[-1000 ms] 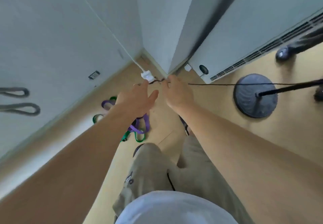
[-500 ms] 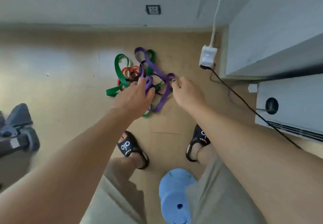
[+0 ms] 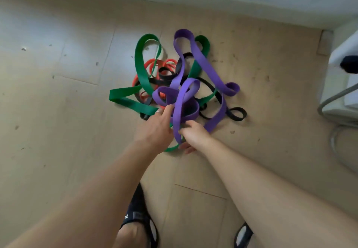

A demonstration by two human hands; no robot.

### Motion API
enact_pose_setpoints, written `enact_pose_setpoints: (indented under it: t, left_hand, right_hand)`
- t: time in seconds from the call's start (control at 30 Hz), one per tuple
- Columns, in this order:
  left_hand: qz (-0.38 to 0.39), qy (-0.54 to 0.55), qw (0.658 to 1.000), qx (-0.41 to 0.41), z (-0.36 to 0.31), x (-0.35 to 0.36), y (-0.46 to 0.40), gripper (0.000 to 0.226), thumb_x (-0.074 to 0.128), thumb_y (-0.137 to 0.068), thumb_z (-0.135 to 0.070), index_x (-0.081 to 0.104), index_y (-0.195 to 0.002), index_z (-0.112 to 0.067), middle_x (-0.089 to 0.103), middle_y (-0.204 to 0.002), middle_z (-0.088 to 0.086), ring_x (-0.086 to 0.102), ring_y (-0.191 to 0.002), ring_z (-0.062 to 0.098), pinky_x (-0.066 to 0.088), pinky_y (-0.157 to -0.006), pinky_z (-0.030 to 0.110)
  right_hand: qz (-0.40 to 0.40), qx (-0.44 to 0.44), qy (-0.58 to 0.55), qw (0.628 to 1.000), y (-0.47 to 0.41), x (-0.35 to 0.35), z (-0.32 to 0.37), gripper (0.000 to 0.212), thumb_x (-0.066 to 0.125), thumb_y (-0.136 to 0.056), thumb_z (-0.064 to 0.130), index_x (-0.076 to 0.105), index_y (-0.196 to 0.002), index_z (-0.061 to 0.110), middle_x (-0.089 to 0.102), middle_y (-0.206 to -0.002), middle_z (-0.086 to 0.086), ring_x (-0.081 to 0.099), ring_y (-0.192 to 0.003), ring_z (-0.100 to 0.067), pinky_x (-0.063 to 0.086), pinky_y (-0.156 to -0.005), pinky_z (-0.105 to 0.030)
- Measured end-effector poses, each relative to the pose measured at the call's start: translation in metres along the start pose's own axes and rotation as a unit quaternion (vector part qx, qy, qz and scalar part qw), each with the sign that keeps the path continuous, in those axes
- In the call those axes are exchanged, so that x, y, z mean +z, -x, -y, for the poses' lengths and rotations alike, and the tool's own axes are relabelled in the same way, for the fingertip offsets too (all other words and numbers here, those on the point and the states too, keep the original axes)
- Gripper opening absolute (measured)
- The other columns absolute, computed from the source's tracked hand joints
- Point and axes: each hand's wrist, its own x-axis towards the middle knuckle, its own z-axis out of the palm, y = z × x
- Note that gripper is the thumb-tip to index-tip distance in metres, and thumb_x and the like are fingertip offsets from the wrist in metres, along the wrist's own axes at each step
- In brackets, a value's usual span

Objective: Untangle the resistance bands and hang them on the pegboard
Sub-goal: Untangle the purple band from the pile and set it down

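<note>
At the near edge of the pile: both hands are down among the bands on the floor (image 3: 77,112).
Right hand (image 3: 195,134): fingers curled toward a purple band (image 3: 179,112) that runs between the two hands — whether they have closed on it I cannot tell.
Left hand (image 3: 157,129): fingers stretched forward and apart, tips touching the purple loops, clamped on nothing that shows.
Green band (image 3: 141,67): passes under both hands and loops wide to the left.
Red band (image 3: 153,66) and black band (image 3: 237,113): threaded beneath the purple and green ones.
Pegboard: not in view.
Risk, tightening: pulling the purple band straight up would likely cinch the crossings — it winds through several loops.
Risk, dragging: the whole knot may lift as one lump, since nothing pins the others down.
Risk, snap-back: a stretched band slipping free could whip toward the arms.
</note>
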Motion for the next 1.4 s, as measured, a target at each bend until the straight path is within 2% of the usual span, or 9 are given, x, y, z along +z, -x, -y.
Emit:
enact_pose_setpoints:
  t: [0.23,0.33,0.53,0.7,0.83,0.97,1.13,1.27,1.4]
  left_hand:
    - [-0.023,0.018,0.998,0.049,0.027,0.042,-0.026,0.083,0.057,-0.09,-0.003,0.019,-0.16,-0.029,0.039,-0.151,0.008,0.051,-0.126,0.031,0.049,-0.1,0.044]
    - [-0.032,0.033,0.997,0.057,0.026,0.045,-0.016,0.094,0.061,-0.087,0.0,0.013,-0.16,-0.036,0.035,-0.154,0.005,0.051,-0.126,0.03,0.051,-0.096,0.046]
    - [-0.05,-0.01,0.995,0.089,0.017,0.019,0.018,0.11,0.075,-0.083,-0.01,0.002,-0.159,-0.043,0.03,-0.153,0.003,0.049,-0.126,0.026,0.055,-0.092,0.041]
    - [-0.125,0.024,0.982,0.138,-0.007,-0.025,0.053,0.105,0.08,-0.08,-0.03,0.011,-0.158,-0.041,0.026,-0.155,0.0,0.053,-0.123,0.025,0.056,-0.094,0.045]
    - [-0.179,0.07,0.967,0.165,-0.034,-0.065,0.089,0.08,0.077,-0.08,-0.035,0.035,-0.148,-0.026,0.045,-0.137,0.004,0.055,-0.114,0.026,0.053,-0.095,0.047]
    - [-0.185,0.153,0.953,0.186,-0.06,-0.095,0.125,0.038,0.073,-0.083,-0.031,0.056,-0.116,-0.026,0.067,-0.103,-0.002,0.065,-0.09,0.019,0.054,-0.076,0.034]
    - [-0.187,0.238,0.923,0.239,-0.08,-0.103,0.165,0.037,0.075,-0.087,-0.032,0.054,-0.117,-0.027,0.07,-0.094,-0.01,0.066,-0.082,0.005,0.05,-0.072,0.016]
    - [-0.14,0.273,0.908,0.286,-0.093,-0.098,0.179,0.031,0.071,-0.082,-0.029,0.057,-0.108,-0.022,0.07,-0.101,0.005,0.067,-0.1,0.03,0.054,-0.094,0.053]
    - [-0.162,0.204,0.927,0.271,-0.098,-0.113,0.192,0.037,0.067,-0.079,-0.044,0.061,-0.114,-0.032,0.072,-0.105,-0.006,0.068,-0.103,0.021,0.054,-0.095,0.048]
  right_hand:
    - [-0.022,-0.063,0.014,0.998,-0.024,0.015,-0.012,0.012,0.052,-0.1,0.023,0.061,-0.095,0.018,0.06,-0.076,0.001,0.057,-0.057,-0.018,0.04,-0.042,-0.017]
    - [-0.088,-0.088,0.034,0.992,-0.018,0.009,-0.011,0.025,0.053,-0.095,0.024,0.055,-0.071,0.018,0.059,-0.077,-0.003,0.056,-0.079,-0.029,0.042,-0.066,-0.028]
    - [-0.177,-0.172,0.035,0.968,0.041,-0.012,0.008,0.035,0.046,-0.097,0.039,0.063,-0.082,0.013,0.073,-0.091,-0.009,0.065,-0.094,-0.033,0.052,-0.084,-0.04]
    - [-0.207,-0.273,0.108,0.933,0.116,-0.027,0.042,0.05,0.038,-0.106,0.044,0.051,-0.061,0.023,0.069,-0.079,-0.005,0.063,-0.087,-0.031,0.047,-0.077,-0.039]
    - [-0.213,-0.371,0.133,0.894,0.176,-0.039,0.067,0.053,0.045,-0.105,0.039,0.045,-0.056,0.017,0.051,-0.057,0.004,0.051,-0.069,-0.026,0.039,-0.067,-0.037]
    - [-0.198,-0.442,0.089,0.87,0.229,-0.049,0.083,0.052,0.05,-0.103,0.038,0.041,-0.055,0.02,0.044,-0.05,0.006,0.045,-0.057,-0.019,0.036,-0.063,-0.036]
    - [-0.116,-0.47,-0.057,0.873,0.277,-0.054,0.074,0.039,0.061,-0.1,0.024,0.049,-0.063,0.016,0.047,-0.053,0.001,0.047,-0.05,-0.013,0.038,-0.057,-0.027]
    - [-0.073,-0.428,-0.161,0.886,0.295,-0.055,0.062,0.038,0.066,-0.092,0.027,0.05,-0.059,0.02,0.045,-0.054,0.0,0.044,-0.055,-0.018,0.034,-0.057,-0.031]
    - [-0.02,-0.431,-0.196,0.88,0.305,-0.069,0.057,0.023,0.066,-0.091,0.017,0.055,-0.071,0.016,0.046,-0.051,0.003,0.047,-0.052,-0.014,0.038,-0.059,-0.03]
